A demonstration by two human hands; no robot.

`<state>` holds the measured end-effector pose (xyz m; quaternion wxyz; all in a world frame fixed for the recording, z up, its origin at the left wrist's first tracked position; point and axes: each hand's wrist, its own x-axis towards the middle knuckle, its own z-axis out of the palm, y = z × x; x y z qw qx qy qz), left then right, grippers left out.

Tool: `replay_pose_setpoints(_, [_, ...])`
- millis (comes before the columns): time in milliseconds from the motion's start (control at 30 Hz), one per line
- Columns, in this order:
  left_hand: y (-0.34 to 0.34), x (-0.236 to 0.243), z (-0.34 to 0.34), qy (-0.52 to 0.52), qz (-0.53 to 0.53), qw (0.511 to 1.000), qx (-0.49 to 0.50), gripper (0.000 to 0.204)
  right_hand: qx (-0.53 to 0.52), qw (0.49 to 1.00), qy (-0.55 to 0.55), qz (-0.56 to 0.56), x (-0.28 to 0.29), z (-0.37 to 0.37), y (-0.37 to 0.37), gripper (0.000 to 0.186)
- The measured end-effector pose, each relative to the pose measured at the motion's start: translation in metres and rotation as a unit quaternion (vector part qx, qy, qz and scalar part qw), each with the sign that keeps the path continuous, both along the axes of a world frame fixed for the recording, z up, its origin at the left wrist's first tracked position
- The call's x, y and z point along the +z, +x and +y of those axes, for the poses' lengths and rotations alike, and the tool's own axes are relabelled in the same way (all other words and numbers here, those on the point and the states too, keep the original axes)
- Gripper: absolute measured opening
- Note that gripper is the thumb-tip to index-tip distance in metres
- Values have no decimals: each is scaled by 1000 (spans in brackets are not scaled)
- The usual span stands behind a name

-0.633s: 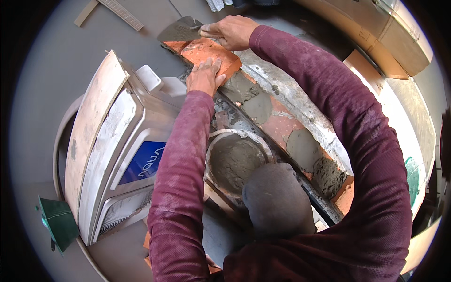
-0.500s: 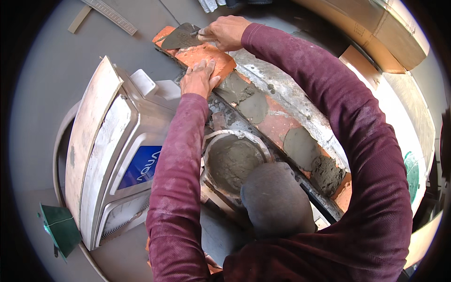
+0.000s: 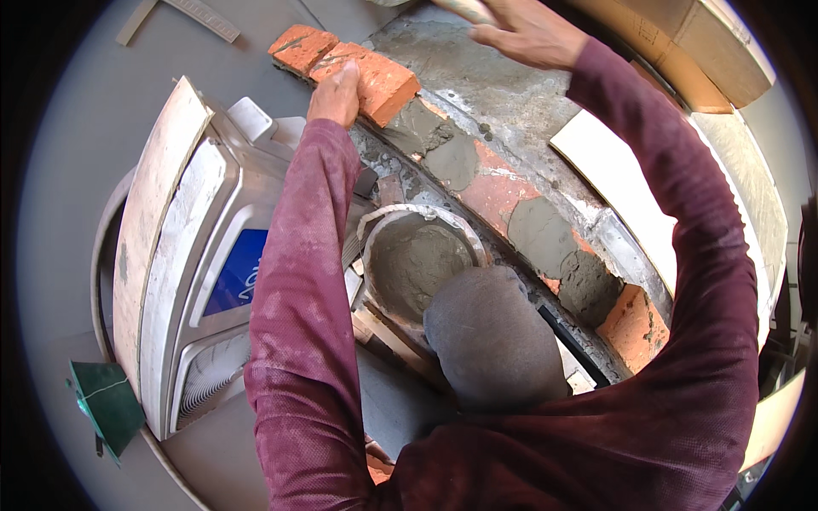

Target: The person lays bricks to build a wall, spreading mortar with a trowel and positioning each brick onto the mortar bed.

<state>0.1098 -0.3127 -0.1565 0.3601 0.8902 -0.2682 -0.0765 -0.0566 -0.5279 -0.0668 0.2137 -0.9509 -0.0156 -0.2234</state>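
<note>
My left hand [image 3: 334, 98] grips an orange brick [image 3: 388, 78] from its near side, one finger lying over the top. Another orange brick [image 3: 300, 48] sits against it at the far left end. My right hand [image 3: 532, 32], slightly blurred, is raised at the top edge, closed round the pale handle of a trowel [image 3: 464, 8] whose blade is out of the picture. From the held brick a course of brickwork [image 3: 494, 189] runs toward the lower right, with grey mortar [image 3: 541, 234] spread in patches. A round bucket [image 3: 475, 238] of wet mortar stands nearer to me.
My grey-clad knee [image 3: 494, 336] overlaps the bucket's rim. A white appliance casing [image 3: 204, 255] with a board leaning on it stands at left. A bare orange brick [image 3: 635, 328] ends the course at right. Cardboard [image 3: 720, 55] and a white panel [image 3: 618, 175] lie beyond.
The trowel has left the far brick's top; my right hand has swung up and to the right with it. My left hand stays on the brick, its fingers now drawn closer together.
</note>
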Motion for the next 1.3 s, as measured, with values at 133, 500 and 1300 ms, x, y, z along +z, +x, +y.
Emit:
replay_pose_setpoints(133, [13, 19, -20, -264, 96, 960, -17, 58, -66, 927, 286, 232, 22, -13, -154, 46])
replay_pose_setpoints(500, [40, 85, -40, 243, 22, 957, -155, 77, 59, 785, 395, 474, -41, 102, -127, 32])
replay_pose_setpoints(1300, [-91, 159, 47, 57, -207, 943, -255, 64, -121, 844, 502, 145, -183, 218, -81, 44])
